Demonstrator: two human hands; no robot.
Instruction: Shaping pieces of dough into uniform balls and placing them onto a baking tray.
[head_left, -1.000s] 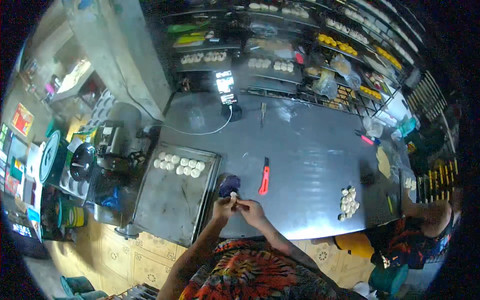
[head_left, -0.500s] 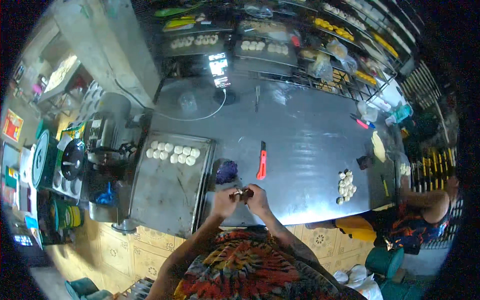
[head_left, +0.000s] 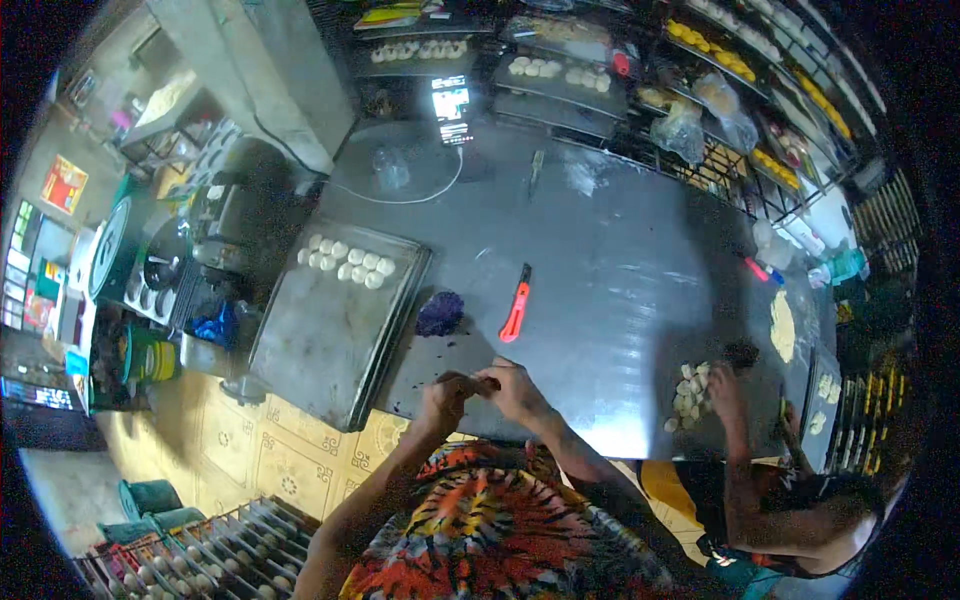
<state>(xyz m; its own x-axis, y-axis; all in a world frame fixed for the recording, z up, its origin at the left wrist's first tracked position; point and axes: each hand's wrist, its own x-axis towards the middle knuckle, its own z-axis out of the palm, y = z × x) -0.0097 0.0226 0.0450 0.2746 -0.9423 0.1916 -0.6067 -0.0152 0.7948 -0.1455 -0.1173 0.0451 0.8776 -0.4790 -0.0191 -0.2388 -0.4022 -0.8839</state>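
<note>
Over the near edge of the dark metal table, my left hand (head_left: 446, 398) and my right hand (head_left: 514, 390) meet at the fingertips, both closed. Whatever small piece they pinch is hidden by the fingers. Just beyond them is a crumbly purple mound (head_left: 441, 314), with a few crumbs scattered around it. To the right of the mound lies a red box cutter (head_left: 515, 310). A dark baking tray (head_left: 318, 335) at the left carries rows of round white dough balls (head_left: 345, 260) along its far end.
At the right a co-worker's hand (head_left: 722, 385) touches a cluster of small dough pieces (head_left: 688, 397). Flattened dough (head_left: 782, 325) lies beyond. A lit phone (head_left: 452, 110) on a white cable stands at the back, before racks of trays. Another rack (head_left: 210, 550) is at the lower left.
My view has shifted and tilted. My two hands stay together, fingers now more closed over what they pinch. The co-worker's arm has reached in to the dough pieces.
</note>
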